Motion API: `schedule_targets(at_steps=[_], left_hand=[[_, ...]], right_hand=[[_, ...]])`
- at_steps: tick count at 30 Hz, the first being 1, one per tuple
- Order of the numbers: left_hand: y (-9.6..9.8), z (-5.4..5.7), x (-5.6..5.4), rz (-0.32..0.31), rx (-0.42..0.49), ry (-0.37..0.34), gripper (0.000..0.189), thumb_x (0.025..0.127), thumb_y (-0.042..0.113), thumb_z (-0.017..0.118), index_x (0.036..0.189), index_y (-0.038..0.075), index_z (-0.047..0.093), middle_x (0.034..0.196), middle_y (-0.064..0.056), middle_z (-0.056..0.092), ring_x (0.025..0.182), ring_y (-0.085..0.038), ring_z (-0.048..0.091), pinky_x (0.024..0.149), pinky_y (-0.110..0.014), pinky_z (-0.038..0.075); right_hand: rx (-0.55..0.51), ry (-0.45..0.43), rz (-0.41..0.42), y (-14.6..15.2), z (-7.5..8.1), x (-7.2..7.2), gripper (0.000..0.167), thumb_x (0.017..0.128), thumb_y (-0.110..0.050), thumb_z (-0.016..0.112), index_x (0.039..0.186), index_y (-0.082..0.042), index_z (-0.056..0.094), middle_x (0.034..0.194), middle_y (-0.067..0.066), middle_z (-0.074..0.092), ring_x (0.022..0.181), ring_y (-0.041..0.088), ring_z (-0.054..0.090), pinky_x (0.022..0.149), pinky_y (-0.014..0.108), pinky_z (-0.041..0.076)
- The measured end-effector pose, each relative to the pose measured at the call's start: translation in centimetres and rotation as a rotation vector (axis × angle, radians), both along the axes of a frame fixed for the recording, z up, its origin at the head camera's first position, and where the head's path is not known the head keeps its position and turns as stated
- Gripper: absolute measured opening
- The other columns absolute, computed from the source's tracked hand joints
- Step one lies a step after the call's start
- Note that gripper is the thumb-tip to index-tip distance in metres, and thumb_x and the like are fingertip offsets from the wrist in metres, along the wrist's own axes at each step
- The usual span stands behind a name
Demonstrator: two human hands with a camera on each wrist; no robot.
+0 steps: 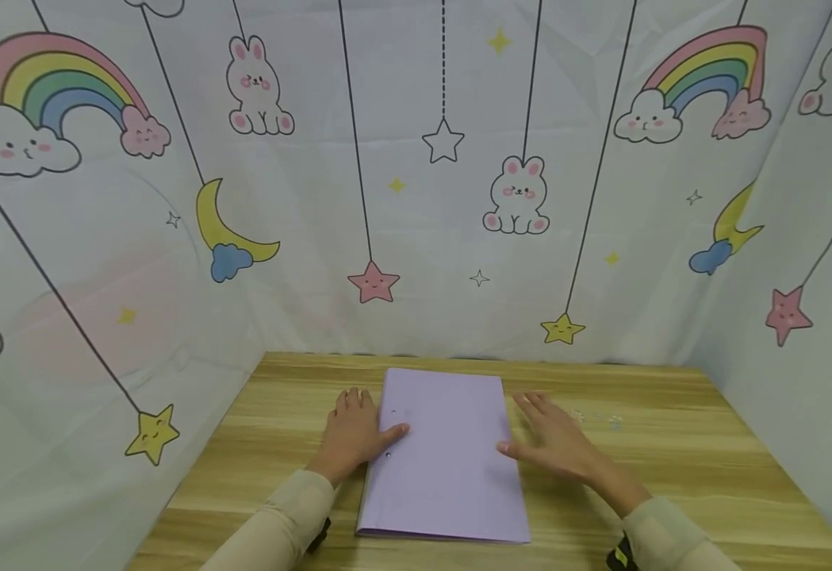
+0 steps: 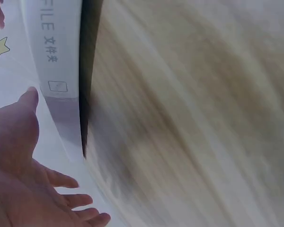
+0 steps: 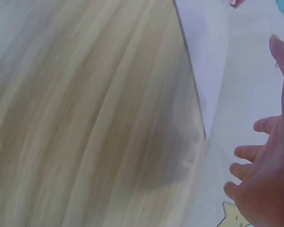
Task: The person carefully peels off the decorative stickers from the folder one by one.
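Lilac file folder (image 1: 444,456) lies shut, low centre of the frame, on the wooden table (image 1: 672,444). Left hand (image 1: 354,432) rests flat at its left edge, right hand (image 1: 554,440) at its right, fingers spread, gripping nothing. I'd steady one edge before lifting the cover.

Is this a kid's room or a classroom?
Hard to say; it looks like a small desk corner. A wooden table holds a purple file folder, and cartoon cloth with rainbows, bunnies and stars hangs on three sides.
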State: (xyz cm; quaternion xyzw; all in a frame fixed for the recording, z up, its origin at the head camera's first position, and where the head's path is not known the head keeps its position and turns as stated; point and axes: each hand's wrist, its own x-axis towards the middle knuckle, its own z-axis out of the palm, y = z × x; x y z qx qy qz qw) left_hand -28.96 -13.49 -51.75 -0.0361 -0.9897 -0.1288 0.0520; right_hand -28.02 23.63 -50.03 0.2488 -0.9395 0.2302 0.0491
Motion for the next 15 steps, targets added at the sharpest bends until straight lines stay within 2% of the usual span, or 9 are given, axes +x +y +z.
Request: schedule_targets(at_steps=[2, 7, 11, 15], left_hand=[[-0.1, 0.2, 0.3, 0.024, 0.017, -0.031, 0.112, 0.091, 0.075, 0.066, 0.153, -0.016, 0.041, 0.160, -0.039, 0.033, 0.151, -0.055, 0.028, 0.116, -0.068, 0.034], [0.1, 0.8, 1.4, 0.011, 0.071, -0.103, 0.106, 0.092, 0.074, 0.066, 0.153, -0.011, 0.047, 0.164, -0.039, 0.027, 0.155, -0.056, 0.018, 0.121, -0.069, 0.025], [0.4, 0.8, 2.0, 0.005, 0.090, -0.141, 0.104, 0.092, 0.074, 0.065, 0.154, -0.008, 0.047, 0.165, -0.039, 0.024, 0.156, -0.056, 0.015, 0.121, -0.070, 0.023], [0.2, 0.2, 2.0, 0.012, 0.109, -0.163, 0.102, 0.094, 0.072, 0.064, 0.157, -0.005, 0.044, 0.166, -0.039, 0.021, 0.156, -0.057, 0.014, 0.120, -0.072, 0.021]], right_hand=[[-0.020, -0.059, 0.033, -0.5, 0.3, 0.2, 0.102, 0.095, -0.066, 0.067, 0.164, 0.001, 0.034, 0.167, 0.031, 0.031, 0.155, 0.052, 0.025, 0.120, 0.071, 0.024], [-0.053, -0.161, 0.099, -2.1, 0.6, 0.6, 0.103, 0.094, -0.065, 0.071, 0.165, -0.001, 0.033, 0.168, 0.029, 0.029, 0.156, 0.048, 0.025, 0.122, 0.068, 0.024], [-0.046, -0.185, 0.096, -3.6, 0.2, 1.3, 0.104, 0.091, -0.069, 0.071, 0.165, -0.004, 0.036, 0.169, 0.025, 0.031, 0.156, 0.045, 0.029, 0.122, 0.065, 0.028], [-0.054, -0.202, 0.100, -5.1, 0.4, 2.0, 0.105, 0.090, -0.069, 0.073, 0.164, -0.004, 0.037, 0.168, 0.026, 0.032, 0.154, 0.046, 0.032, 0.121, 0.065, 0.030]])
